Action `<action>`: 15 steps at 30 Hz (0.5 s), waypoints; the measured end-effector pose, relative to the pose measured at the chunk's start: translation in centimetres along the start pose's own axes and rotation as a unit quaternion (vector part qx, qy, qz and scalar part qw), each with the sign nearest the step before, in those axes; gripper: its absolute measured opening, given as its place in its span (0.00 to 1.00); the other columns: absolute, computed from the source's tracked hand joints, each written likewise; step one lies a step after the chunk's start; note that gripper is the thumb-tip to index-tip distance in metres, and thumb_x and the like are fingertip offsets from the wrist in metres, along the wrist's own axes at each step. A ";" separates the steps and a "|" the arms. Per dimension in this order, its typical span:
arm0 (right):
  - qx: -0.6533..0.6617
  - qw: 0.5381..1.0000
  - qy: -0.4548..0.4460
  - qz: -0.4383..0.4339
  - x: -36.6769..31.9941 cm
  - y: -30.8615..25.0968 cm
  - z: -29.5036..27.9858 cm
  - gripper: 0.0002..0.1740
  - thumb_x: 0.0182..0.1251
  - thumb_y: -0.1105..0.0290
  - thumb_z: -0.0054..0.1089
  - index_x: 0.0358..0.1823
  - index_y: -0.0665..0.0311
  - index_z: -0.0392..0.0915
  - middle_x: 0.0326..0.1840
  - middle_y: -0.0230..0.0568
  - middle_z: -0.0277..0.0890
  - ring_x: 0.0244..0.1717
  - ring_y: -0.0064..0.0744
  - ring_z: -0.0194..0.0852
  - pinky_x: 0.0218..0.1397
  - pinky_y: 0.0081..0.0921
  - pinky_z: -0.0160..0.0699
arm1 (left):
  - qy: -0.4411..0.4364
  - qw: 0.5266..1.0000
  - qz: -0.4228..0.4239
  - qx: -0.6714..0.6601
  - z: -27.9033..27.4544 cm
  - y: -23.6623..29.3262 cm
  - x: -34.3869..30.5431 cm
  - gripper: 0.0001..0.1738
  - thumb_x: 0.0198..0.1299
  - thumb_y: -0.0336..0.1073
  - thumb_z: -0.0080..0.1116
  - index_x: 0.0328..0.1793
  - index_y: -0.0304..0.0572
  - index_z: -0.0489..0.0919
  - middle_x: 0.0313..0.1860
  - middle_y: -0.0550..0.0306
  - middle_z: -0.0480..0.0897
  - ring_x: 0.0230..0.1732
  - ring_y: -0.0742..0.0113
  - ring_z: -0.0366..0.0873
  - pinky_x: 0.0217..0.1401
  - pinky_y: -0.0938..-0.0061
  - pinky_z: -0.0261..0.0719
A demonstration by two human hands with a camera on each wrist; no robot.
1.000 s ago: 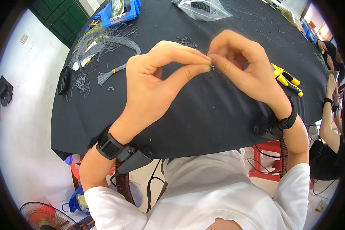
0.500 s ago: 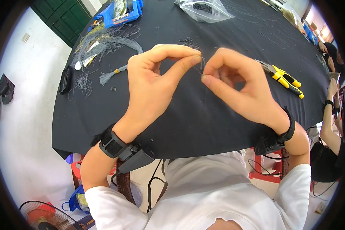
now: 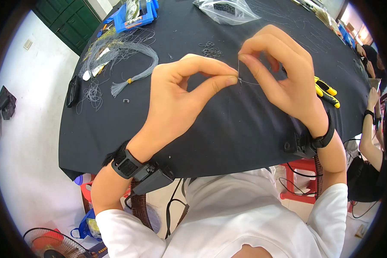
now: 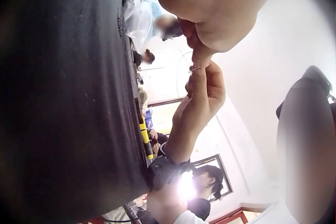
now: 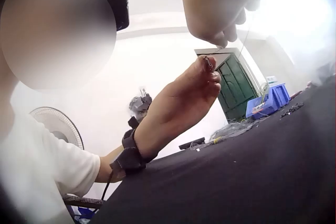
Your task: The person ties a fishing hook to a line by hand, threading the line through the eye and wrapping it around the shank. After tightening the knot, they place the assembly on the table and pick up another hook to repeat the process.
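Both hands are raised over the black table (image 3: 228, 129). My left hand (image 3: 233, 75) pinches a tiny dark metal piece (image 5: 208, 62) between thumb and forefinger. My right hand (image 3: 241, 52) sits just above and to the right of it, pinching a thin pale line (image 3: 249, 82) that runs to the left fingertips. In the left wrist view the small piece (image 4: 195, 68) shows as a loop where the two hands meet. In the right wrist view the line (image 5: 244, 40) hangs from the right hand's fingers (image 5: 223, 37) above the left hand (image 5: 184, 98).
Yellow-handled pliers (image 3: 327, 92) lie behind my right hand. A clear bag (image 3: 225, 9), a blue tray (image 3: 135, 15), a tied bundle of grey line (image 3: 129, 79) and a small pile of dark bits (image 3: 210, 50) lie further back. Another person (image 3: 372, 142) sits at the right.
My right hand has risen up and away from the table, drawing the thin line out from my left fingertips. My left hand has shifted slightly right, keeping its pinch.
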State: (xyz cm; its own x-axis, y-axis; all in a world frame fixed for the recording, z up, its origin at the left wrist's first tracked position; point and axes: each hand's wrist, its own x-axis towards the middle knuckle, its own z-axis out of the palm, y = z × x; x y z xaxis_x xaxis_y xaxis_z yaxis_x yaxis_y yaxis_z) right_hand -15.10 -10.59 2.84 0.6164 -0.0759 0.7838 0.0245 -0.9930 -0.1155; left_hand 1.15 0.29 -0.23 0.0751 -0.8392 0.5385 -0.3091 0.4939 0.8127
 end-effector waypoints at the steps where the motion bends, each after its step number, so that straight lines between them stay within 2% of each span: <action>1: 0.004 1.000 -0.006 0.012 -0.2 0.2 0.1 0.07 0.50 0.82 0.59 0.32 0.65 0.75 0.27 0.33 0.72 0.20 0.20 0.60 0.22 0.13 0.55 | 0.008 1.000 0.001 -0.001 0.0 0.0 0.0 0.07 0.52 0.20 0.59 0.38 0.30 0.80 0.38 0.51 0.82 0.40 0.70 0.78 0.46 0.79 0.75; 4: 0.068 0.991 -0.030 0.107 -0.4 0.3 0.6 0.05 0.52 0.74 0.60 0.30 0.63 0.75 0.22 0.31 0.69 0.19 0.22 0.63 0.21 0.18 0.58 | 0.027 1.000 0.002 -0.004 -0.1 -0.1 0.0 0.07 0.52 0.20 0.58 0.38 0.31 0.81 0.38 0.52 0.82 0.40 0.70 0.78 0.46 0.79 0.75; 8: 0.264 0.912 -0.115 0.291 -1.4 0.7 1.9 0.06 0.56 0.69 0.60 0.31 0.64 0.77 0.20 0.24 0.68 0.18 0.08 0.56 0.19 0.15 0.52 | 0.038 0.999 -0.011 -0.013 -0.1 -0.4 0.0 0.06 0.53 0.21 0.58 0.38 0.31 0.81 0.38 0.53 0.82 0.40 0.72 0.78 0.47 0.79 0.75; 12: 0.440 0.809 -0.135 0.365 -1.8 0.2 2.9 0.08 0.59 0.67 0.60 0.32 0.66 0.76 0.21 0.22 0.69 0.18 0.07 0.58 0.20 0.12 0.54 | 0.055 0.995 -0.054 -0.058 -0.1 -0.5 0.0 0.06 0.54 0.24 0.59 0.39 0.32 0.81 0.38 0.54 0.82 0.40 0.73 0.78 0.47 0.80 0.74; 15: 0.476 0.785 -0.117 0.379 -1.9 -0.5 3.1 0.08 0.59 0.68 0.60 0.32 0.66 0.75 0.21 0.22 0.69 0.19 0.07 0.58 0.20 0.11 0.55 | 0.075 0.993 -0.083 -0.032 -0.1 -0.3 0.0 0.07 0.54 0.25 0.60 0.39 0.34 0.81 0.37 0.55 0.82 0.40 0.73 0.78 0.47 0.80 0.74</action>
State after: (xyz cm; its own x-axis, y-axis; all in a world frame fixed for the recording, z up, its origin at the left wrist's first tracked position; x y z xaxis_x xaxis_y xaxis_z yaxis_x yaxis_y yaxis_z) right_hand -13.85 -9.70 -0.49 0.8624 -0.4834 0.1504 0.0901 -0.1458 -0.9852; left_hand 1.35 0.22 -0.43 0.2612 -0.8699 0.4183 -0.2192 0.3686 0.9034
